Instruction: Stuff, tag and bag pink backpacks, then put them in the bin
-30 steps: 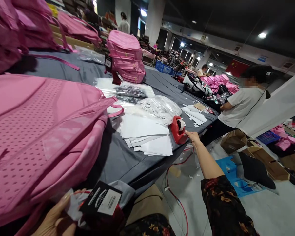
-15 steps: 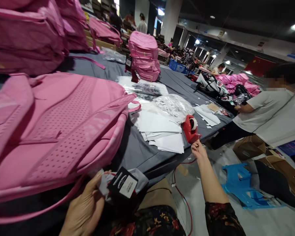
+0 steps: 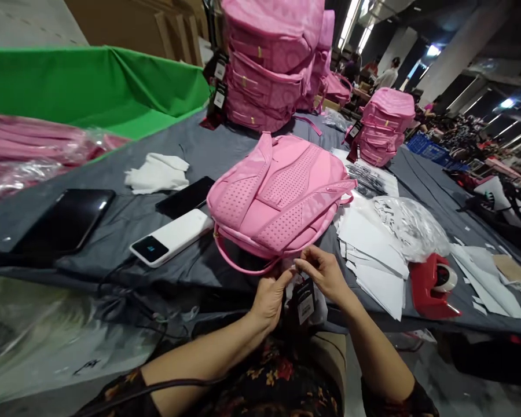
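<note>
A pink backpack (image 3: 293,185) lies on the table with its padded straps facing up. My left hand (image 3: 267,301) is closed at its near edge, gripping thin white wrapping (image 3: 319,310). Beside those fingers hangs a black hang tag (image 3: 304,301) with a white barcode label. My right hand (image 3: 323,272) meets the left at the wrapping, thumb and fingertips pinched together; whatever is between them is too small to make out. To the right stands a red tape dispenser (image 3: 432,286) with a roll in it, apart from both hands.
White paper sheets (image 3: 373,260) and a clear plastic bag (image 3: 410,226) lie right of the backpack. On the left are a white power bank (image 3: 173,237), a dark tablet (image 3: 65,223), a black phone (image 3: 184,197) and a white cloth (image 3: 156,174). Upright pink backpacks (image 3: 269,69) stand behind.
My right hand has left the tape dispenser and come over to my left hand at the wrapping. The view has swung left, bringing the power bank and green cloth into sight.
</note>
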`<state>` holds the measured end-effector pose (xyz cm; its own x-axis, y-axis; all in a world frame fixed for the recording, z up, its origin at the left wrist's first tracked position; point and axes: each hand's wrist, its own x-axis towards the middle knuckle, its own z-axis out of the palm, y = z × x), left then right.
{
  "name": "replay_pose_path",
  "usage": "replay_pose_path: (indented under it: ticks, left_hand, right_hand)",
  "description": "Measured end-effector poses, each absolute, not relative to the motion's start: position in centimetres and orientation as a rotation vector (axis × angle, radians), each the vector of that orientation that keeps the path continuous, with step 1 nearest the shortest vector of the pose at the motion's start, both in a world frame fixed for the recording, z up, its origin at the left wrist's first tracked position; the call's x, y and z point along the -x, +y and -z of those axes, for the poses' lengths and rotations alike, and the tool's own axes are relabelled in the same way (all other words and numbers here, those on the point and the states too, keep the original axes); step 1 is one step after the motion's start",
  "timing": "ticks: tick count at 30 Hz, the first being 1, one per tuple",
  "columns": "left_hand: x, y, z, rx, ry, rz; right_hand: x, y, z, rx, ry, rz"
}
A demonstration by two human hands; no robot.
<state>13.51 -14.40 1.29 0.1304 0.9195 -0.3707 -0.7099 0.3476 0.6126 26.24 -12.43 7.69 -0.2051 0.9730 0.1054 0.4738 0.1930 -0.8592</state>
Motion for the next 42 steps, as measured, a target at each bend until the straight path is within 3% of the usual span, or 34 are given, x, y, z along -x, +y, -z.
replay_pose_path:
  ticks: [7,14,22,37,42]
  left_hand:
    - [-13.2,-14.4,-1.4,-0.308,0.743,-1.208]
    - [-12.6,-14.7,-1.7,-0.296,0.694,-1.119]
    - [-13.2,-14.3,-0.6,-0.159,0.847,-1.158]
    - [-12.1,-13.7,-1.5,-0.139,1.008,-0.998]
    - [-11.9,-13.7,-1.8,-0.131,1.002,-0.998]
  right_hand:
    - [-25.9,-12.3,-6.5,1.524,-1.930,-0.594]
    - [-25.6,-12.2,-6.6,1.549,-1.897,-0.606]
    - [-27.0,-12.3,-4.7,1.469,-1.754,-1.060]
    - [-25.3,-11.5,-1.6,1.541,-1.487,-1.052]
    - [-24.5,-11.5,-2.2,1.452,-1.347,-1.405]
